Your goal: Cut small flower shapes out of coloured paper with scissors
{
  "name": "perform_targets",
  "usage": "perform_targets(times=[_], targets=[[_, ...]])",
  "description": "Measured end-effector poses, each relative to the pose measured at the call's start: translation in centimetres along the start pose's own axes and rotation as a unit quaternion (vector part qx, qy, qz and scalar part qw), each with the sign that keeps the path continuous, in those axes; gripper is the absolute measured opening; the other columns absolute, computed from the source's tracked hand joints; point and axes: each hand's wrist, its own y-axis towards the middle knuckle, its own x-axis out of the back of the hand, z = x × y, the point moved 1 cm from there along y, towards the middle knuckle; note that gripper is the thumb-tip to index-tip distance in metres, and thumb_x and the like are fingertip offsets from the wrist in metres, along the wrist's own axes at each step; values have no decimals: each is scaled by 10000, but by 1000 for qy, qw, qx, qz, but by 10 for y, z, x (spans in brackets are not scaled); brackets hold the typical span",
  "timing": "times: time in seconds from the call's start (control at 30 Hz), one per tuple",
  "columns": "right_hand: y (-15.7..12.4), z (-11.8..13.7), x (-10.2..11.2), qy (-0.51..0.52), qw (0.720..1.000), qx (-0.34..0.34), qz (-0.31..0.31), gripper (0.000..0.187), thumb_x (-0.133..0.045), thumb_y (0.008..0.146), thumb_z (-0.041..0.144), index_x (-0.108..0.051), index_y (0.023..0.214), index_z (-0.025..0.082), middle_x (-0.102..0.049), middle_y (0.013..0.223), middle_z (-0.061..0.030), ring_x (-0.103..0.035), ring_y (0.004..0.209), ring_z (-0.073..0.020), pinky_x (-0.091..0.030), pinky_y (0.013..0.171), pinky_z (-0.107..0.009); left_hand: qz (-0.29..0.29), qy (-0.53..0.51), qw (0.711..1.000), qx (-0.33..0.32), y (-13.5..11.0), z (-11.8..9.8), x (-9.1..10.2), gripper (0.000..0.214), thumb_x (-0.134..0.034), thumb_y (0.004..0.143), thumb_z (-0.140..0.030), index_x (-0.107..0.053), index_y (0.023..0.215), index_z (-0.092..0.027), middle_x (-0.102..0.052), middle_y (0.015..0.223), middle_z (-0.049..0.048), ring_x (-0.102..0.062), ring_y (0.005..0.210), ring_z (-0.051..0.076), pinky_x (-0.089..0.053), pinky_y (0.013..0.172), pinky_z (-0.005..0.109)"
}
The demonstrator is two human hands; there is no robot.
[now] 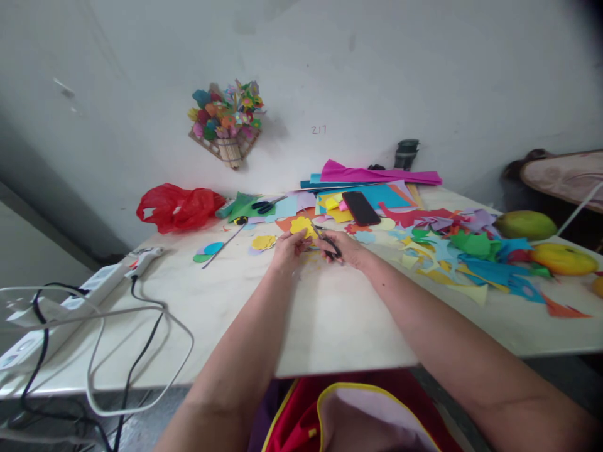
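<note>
Between the fingers of my left hand (291, 250) is a yellow paper flower (303, 226) with a scalloped edge. My right hand (346, 247) grips a pair of black-handled scissors (332, 248), its fingers wrapped around the handles. The scissor blades point toward the flower's right edge; whether they touch it I cannot tell. Left of my left hand lie several more yellow paper flowers (264, 242), loosely stacked on the table. Small yellow scraps are scattered under my hands.
Paper scraps (475, 245) and two mangoes (525, 225) cover the right side. A phone (360, 208), coloured sheets (377, 172) and a second pair of scissors (268, 204) lie behind my hands. A red plastic bag (179, 208) sits back left. A power strip (70, 307) with looping cables runs along the left.
</note>
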Motion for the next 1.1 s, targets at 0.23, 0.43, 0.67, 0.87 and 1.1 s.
perform_targets(times=[0.23,0.43,0.67,0.87,1.1], targets=[[1,1,-1,8,1000,-5,-7,238,-738,730,302,-570,779,141,-537,483,54,-467,345,-60,-273,301,-150,14,23,1000,-1,0,1,2,191,-756,619,-109,-586,704,-127,-643,611,5,-618,517,101,-529,615,223],[0,2,0,7,1000,-14,-7,176,-705,768,251,-565,757,144,-540,490,49,-471,353,-60,-295,306,-149,17,40,999,30,-2,-2,0,130,-689,610,-79,-628,719,-118,-689,696,47,-641,590,139,-547,645,274],[-1,3,3,-2,1000,-18,7,158,-674,802,228,-553,743,145,-536,477,46,-454,343,-52,-287,296,-140,70,82,994,24,-1,-5,4,206,-784,560,-138,-632,697,-126,-685,687,38,-639,591,128,-543,609,240],[1,0,6,-17,1000,-8,21,182,-649,826,269,-552,736,144,-543,491,32,-463,340,-52,-241,275,-140,81,87,993,10,-3,-5,4,257,-815,580,-228,-578,611,-133,-649,611,23,-632,553,131,-537,582,245],[2,-4,9,-29,998,9,50,203,-633,838,298,-543,736,147,-567,533,25,-493,357,-53,-225,271,-142,74,95,993,0,-3,-6,3,317,-838,551,-262,-551,594,-136,-642,594,13,-619,529,119,-523,577,241]])
